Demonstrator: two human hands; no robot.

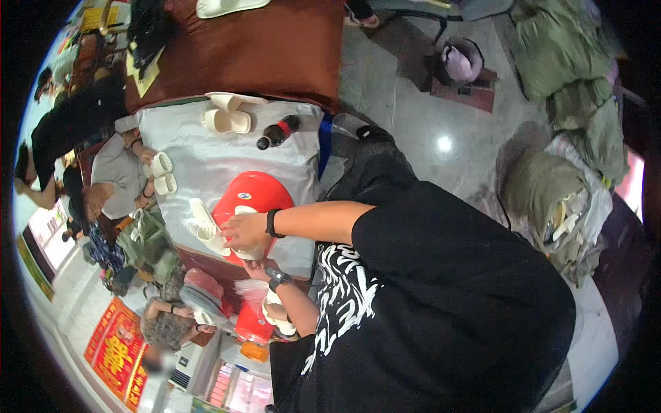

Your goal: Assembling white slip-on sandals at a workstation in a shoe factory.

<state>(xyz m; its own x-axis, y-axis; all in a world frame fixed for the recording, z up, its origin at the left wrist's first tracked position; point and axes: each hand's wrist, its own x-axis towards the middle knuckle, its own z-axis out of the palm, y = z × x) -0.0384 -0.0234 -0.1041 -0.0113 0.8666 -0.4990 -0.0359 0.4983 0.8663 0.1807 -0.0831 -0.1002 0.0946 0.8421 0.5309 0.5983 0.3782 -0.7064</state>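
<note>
My right hand (248,233), with a black band at the wrist, is laid over a cream slide sandal (244,252), fingers curled toward its far side. Below it, my left hand (257,268), with a dark watch, grips the same sandal's near end; its fingers are partly hidden. The sandal is over a round red plastic surface (256,187) like a stool seat, on a white-covered table (186,131). Just beyond my right fingertips, another cream slide sandal (208,230) rests on the white cover.
Farther along the table are more cream slides (227,118) and a dark bottle (277,132). Across it, a person's hands (146,155) hold two slides (163,173). Another person (180,318) handles a slide near a red stool (255,325). Grey-green sacks (551,199) crowd the right side.
</note>
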